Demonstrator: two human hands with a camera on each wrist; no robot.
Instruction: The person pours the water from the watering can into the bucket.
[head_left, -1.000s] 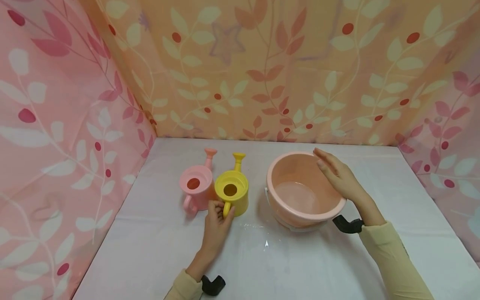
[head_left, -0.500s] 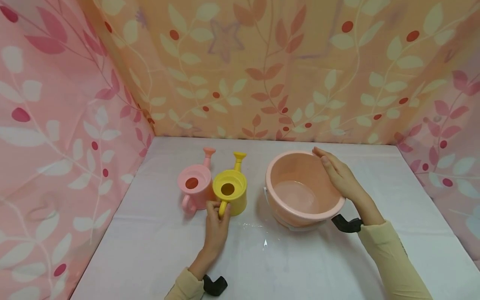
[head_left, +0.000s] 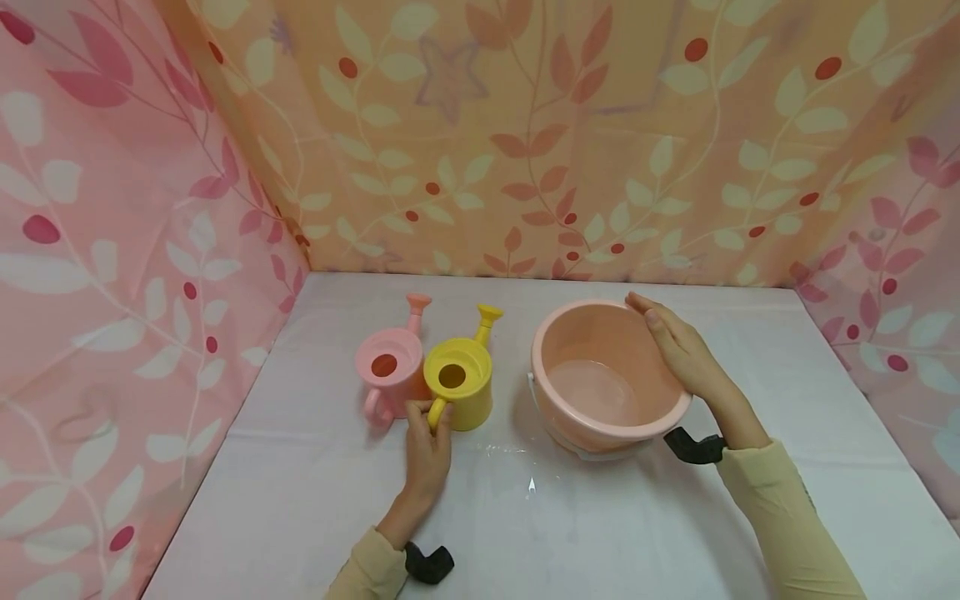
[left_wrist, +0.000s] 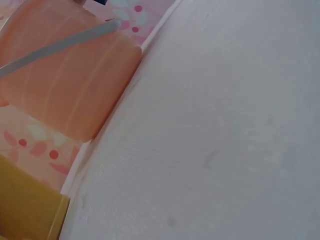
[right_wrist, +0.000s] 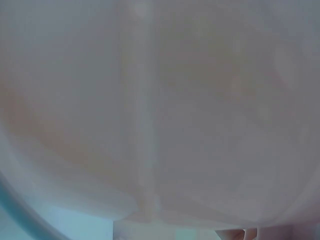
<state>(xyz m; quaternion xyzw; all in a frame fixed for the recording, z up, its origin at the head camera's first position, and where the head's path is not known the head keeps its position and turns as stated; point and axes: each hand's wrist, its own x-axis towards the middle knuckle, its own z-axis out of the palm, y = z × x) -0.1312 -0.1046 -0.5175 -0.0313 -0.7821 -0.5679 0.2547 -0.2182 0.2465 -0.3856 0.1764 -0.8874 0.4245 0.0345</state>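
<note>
In the head view my left hand (head_left: 429, 450) pinches the handle of a yellow toy watering can (head_left: 474, 400), which stands upright on the table. Its spout points to the back and slightly right. Close on its left is a pink watering can (head_left: 405, 379), also upright. My right hand (head_left: 678, 354) rests with straight fingers along the right rim of a peach-coloured bucket (head_left: 555, 408). The left wrist view catches part of the yellow can (left_wrist: 27, 200) and the bucket (left_wrist: 75, 80). A pale, blurred surface fills most of the right wrist view.
A white cloth covers the table (head_left: 315, 500). Small wet-looking marks (head_left: 506, 451) lie between the yellow can and the bucket. Leaf-patterned cloth walls rise at the back (head_left: 450, 167), left and right. The bucket's white bail handle (head_left: 600, 456) hangs down in front.
The yellow watering can has turned a little, its spout swinging right and its handle left. My left hand has shifted slightly left with it. My right hand stays on the bucket.
</note>
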